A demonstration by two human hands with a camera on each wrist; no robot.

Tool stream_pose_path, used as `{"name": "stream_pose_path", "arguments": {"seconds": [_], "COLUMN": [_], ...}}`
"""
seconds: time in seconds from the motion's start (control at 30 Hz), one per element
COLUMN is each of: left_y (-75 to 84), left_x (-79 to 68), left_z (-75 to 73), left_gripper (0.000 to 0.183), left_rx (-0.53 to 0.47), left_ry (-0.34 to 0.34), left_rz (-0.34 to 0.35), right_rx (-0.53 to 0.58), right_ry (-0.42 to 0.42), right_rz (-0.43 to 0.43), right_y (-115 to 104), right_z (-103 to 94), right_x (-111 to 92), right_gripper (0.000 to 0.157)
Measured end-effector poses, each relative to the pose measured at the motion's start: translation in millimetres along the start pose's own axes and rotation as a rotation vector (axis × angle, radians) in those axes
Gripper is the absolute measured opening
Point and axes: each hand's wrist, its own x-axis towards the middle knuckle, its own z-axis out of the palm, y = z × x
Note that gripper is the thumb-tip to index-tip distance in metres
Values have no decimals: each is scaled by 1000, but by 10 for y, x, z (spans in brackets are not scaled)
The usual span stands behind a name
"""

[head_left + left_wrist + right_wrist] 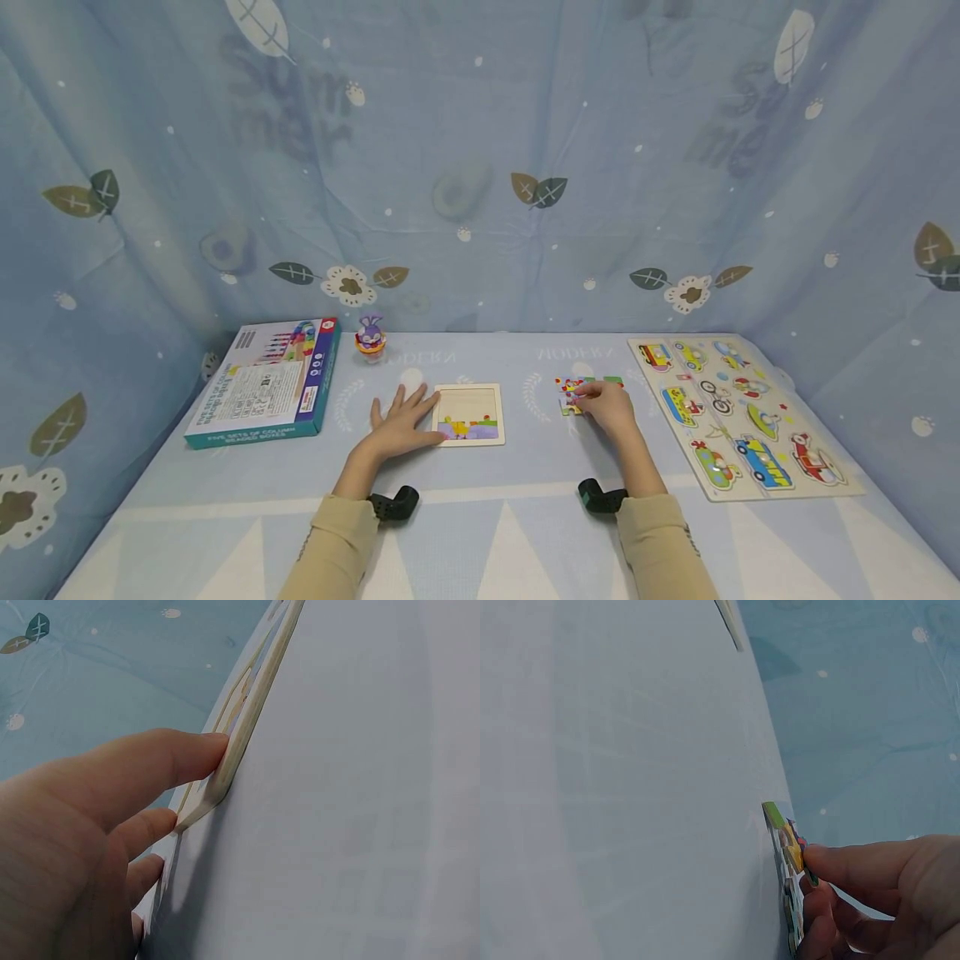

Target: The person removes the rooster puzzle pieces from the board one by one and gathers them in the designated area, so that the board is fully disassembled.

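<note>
My left hand (pixel 400 427) lies with spread fingers at the left side of a small wooden puzzle tray (pixel 468 387). Its thumb rests on the tray's near corner, and other fingertips are at the edge, as the left wrist view shows. Joined puzzle pieces (pixel 468 430) fill the tray's lower strip; above them the bare board shows. To the right, my right hand (pixel 609 408) is over several loose colourful jigsaw pieces (pixel 567 387) on the table. In the right wrist view, thumb and fingers pinch a yellow-and-red puzzle piece (pixel 795 857), tilted up over the others.
A large wooden vehicle puzzle board (pixel 712 450) lies at the right. On the left is a flat boxed toy set (pixel 262 392), with a small purple rabbit figure (pixel 371 337) beside it. A blue patterned curtain (pixel 480 167) hangs behind the table.
</note>
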Motion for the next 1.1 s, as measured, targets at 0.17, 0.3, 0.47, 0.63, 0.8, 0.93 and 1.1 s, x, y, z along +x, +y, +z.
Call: {"name": "stream_pose_path", "arguments": {"seconds": [0.17, 0.3, 0.47, 0.63, 0.8, 0.93, 1.1], "left_y": [-15, -24, -8, 36, 99, 193, 317], "left_x": [2, 4, -5, -11, -55, -187, -342], "left_z": [9, 15, 15, -17, -85, -132, -109], "left_gripper": [77, 77, 77, 80, 79, 75, 71], "left_rx": [-1, 0, -7, -22, 76, 152, 169], "left_ry": [-1, 0, -8, -26, -60, -149, -275], "left_rz": [-1, -2, -5, -1, 48, 134, 201], "right_rx": [-11, -26, -34, -43, -39, -15, -1], "right_ry": [5, 17, 44, 54, 56, 45, 50], "right_rz": [-16, -25, -41, -57, -65, -77, -104], "right_y": [18, 18, 3, 5, -13, -47, -94], "right_z": [7, 3, -9, -6, 18, 39, 70], "right_x": [7, 13, 9, 5, 8, 7, 3], "right_gripper": [18, 19, 24, 25, 24, 23, 22]}}
